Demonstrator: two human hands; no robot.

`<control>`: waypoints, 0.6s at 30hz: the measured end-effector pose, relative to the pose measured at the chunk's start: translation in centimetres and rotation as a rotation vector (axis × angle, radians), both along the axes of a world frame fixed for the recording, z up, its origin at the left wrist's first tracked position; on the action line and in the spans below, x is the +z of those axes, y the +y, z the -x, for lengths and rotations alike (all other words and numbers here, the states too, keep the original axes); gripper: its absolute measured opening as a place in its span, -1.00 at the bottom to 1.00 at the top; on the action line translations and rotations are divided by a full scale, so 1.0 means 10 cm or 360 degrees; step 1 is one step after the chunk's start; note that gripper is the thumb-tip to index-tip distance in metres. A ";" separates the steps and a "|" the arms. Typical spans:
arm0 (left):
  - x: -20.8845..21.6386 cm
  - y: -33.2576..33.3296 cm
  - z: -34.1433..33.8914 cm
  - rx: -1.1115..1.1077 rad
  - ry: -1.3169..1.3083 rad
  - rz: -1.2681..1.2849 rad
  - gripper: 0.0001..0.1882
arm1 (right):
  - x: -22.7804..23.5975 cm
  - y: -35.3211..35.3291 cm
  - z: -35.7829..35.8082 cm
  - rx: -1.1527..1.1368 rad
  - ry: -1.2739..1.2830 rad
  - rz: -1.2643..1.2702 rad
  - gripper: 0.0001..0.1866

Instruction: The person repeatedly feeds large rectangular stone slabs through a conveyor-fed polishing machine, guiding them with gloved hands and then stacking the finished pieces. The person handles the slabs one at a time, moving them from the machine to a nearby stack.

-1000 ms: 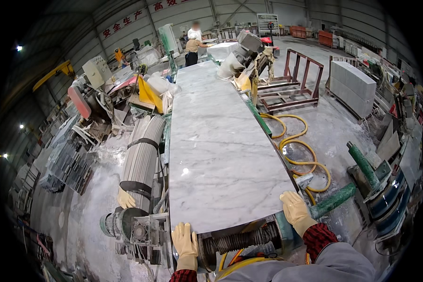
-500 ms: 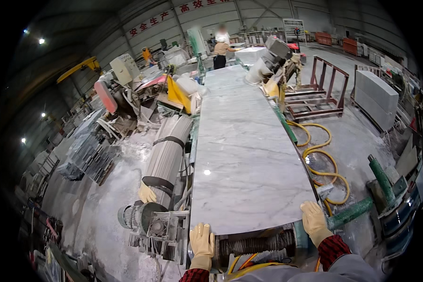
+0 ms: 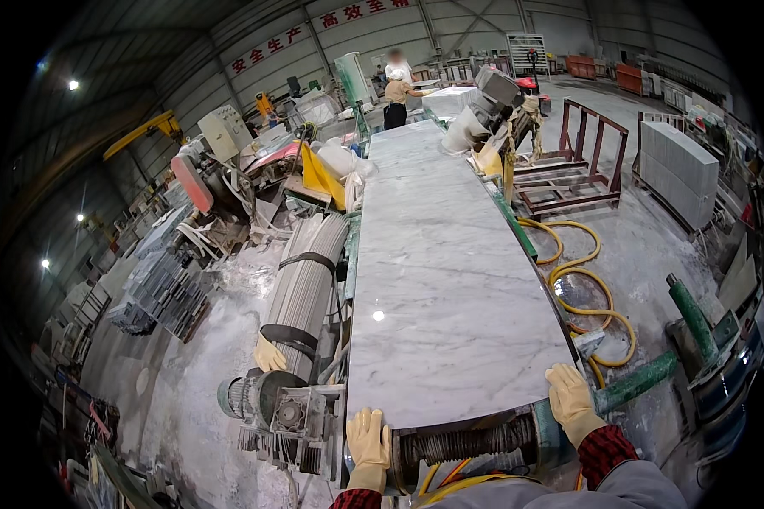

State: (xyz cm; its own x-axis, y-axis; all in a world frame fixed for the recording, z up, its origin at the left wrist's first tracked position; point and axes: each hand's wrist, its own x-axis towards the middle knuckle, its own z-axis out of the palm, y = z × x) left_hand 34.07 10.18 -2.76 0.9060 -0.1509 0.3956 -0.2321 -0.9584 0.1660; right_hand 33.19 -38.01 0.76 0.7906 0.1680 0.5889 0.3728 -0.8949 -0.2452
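A long polished white marble slab (image 3: 450, 297) with grey veins lies flat on a conveyor bed and stretches away from me. At its near left corner, my left hand (image 3: 368, 445) in a cream glove rests with its fingers stretched forward. My right hand (image 3: 572, 402), gloved alike, lies on the near right corner with its fingers extended over the edge. Neither hand grips anything that I can see. Below the slab's near edge, a dark ribbed roller (image 3: 469, 443) shows between my hands.
Left of the slab stand a motor (image 3: 250, 397), a strapped bundle of strips (image 3: 299, 293) and a loose glove (image 3: 268, 354). A yellow hose (image 3: 607, 293) coils on the right floor near a red-brown rack (image 3: 573, 165). Two people (image 3: 396, 89) stand at the far end.
The view has shifted slightly. Both hands stay at the slab's near corners, with no clear movement of the slab between them. The far people's posture differs a little.
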 end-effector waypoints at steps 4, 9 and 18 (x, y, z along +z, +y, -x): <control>0.04 -0.01 0.02 0.0011 0.0062 -0.0004 -0.56 | -0.02 -0.01 0.02 0.0002 0.0027 -0.0001 -0.71; -0.02 0.00 0.05 0.0002 -0.0022 -0.0004 -0.56 | -0.02 0.00 0.02 0.0022 -0.0086 0.0013 -0.72; -0.03 0.01 0.09 -0.0002 -0.0046 -0.0017 -0.55 | 0.09 0.04 0.07 0.0040 -0.0059 -0.0014 -0.71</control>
State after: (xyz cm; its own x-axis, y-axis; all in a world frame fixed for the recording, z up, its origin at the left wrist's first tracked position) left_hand 33.22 10.27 -3.09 0.8941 -0.1564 0.4198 -0.2380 -0.9597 0.1493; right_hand 32.54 -37.64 1.68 0.7639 0.1822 0.6191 0.4042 -0.8829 -0.2389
